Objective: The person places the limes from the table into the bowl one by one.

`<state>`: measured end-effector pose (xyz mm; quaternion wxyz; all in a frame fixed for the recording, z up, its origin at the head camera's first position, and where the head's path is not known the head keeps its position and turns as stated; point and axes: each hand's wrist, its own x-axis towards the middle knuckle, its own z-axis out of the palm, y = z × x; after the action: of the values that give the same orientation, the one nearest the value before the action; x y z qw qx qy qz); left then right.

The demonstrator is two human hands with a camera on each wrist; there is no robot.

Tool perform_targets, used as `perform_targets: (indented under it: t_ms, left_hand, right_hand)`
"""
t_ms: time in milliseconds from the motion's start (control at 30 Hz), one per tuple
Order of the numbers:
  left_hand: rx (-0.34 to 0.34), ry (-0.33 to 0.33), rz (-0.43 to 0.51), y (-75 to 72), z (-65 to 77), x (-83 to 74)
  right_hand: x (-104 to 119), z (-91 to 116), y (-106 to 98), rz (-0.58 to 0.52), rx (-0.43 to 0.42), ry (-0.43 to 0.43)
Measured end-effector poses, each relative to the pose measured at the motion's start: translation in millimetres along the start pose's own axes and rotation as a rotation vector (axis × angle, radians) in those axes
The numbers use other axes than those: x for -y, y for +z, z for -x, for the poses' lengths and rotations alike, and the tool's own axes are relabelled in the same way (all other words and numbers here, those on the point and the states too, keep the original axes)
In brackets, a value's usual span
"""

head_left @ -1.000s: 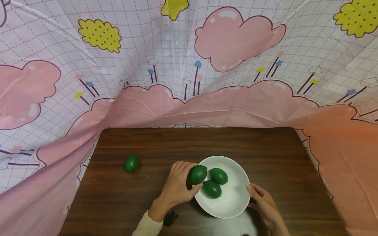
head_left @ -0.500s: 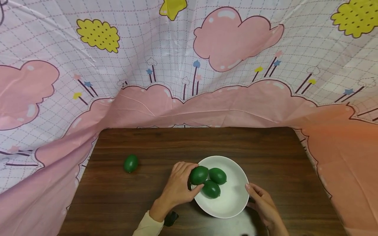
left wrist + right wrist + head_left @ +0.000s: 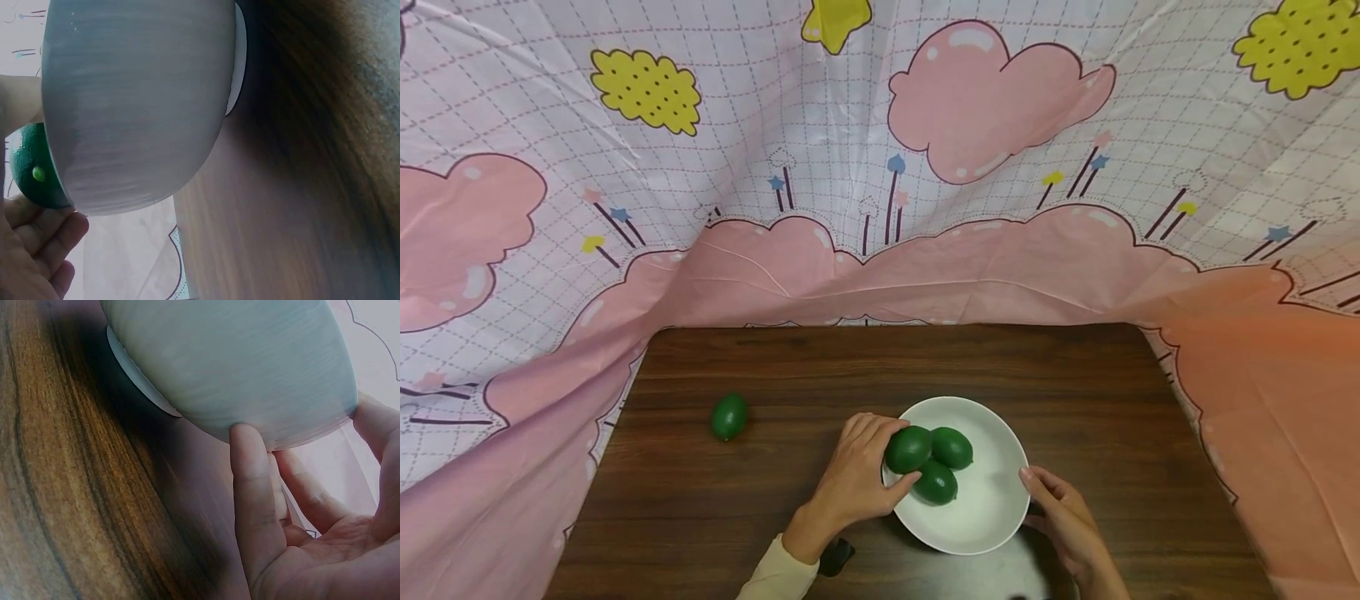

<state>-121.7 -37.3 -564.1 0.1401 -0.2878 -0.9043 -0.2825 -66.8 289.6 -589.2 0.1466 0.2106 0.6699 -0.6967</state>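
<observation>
My left hand (image 3: 852,475) pinches a green lime (image 3: 907,450) between thumb and fingers at the left rim of a white bowl (image 3: 981,508). Two more limes lie inside the bowl: one lime (image 3: 953,449) farther back and another lime (image 3: 936,483) nearer, partly behind the thumb. From the left wrist view, the held lime (image 3: 36,169) shows past the rim, its stem end toward the camera. On the bowl's right side my right hand (image 3: 1063,508) grips the rim; the right wrist view has its thumb at the rim and fingers (image 3: 253,481) against the outer wall.
A single lime (image 3: 729,417) rests on the dark wooden table (image 3: 760,367) to the left. Near my left wrist lies a small black object (image 3: 836,557), partly covered by it. Patterned pink and white cloth (image 3: 992,275) hangs behind the table and along both sides.
My left hand has carried its lime slightly rightward, farther over the bowl and closer to the two limes inside. The right hand keeps its grip on the rim. The head view has shifted slightly.
</observation>
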Motion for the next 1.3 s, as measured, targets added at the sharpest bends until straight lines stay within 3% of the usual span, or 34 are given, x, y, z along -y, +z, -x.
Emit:
perform_targets:
  t_ms: [200, 467, 767, 1033, 1300]
  left_hand:
    - [0.021, 0.012, -0.015, 3.8, -0.1, 1.0]
    - [-0.053, 0.061, -0.009, 5.3, -0.8, 2.5]
    - [-0.012, 0.025, -0.019, 1.6, 1.6, 2.1]
    - [-0.05, 0.029, 0.012, -3.4, 6.2, 6.3]
    - [-0.061, -0.034, 0.054, -16.0, 16.6, 21.0]
  right_hand:
    - [0, -1, 2, 0.007, -0.015, 0.013]
    - [0, -1, 3, 0.003, -0.019, 0.024]
    - [0, 1, 2, 0.011, -0.02, 0.03]
    - [-2, -2, 2, 0.004, -0.01, 0.035]
    - [-1, -2, 2, 0.025, -0.019, 0.048]
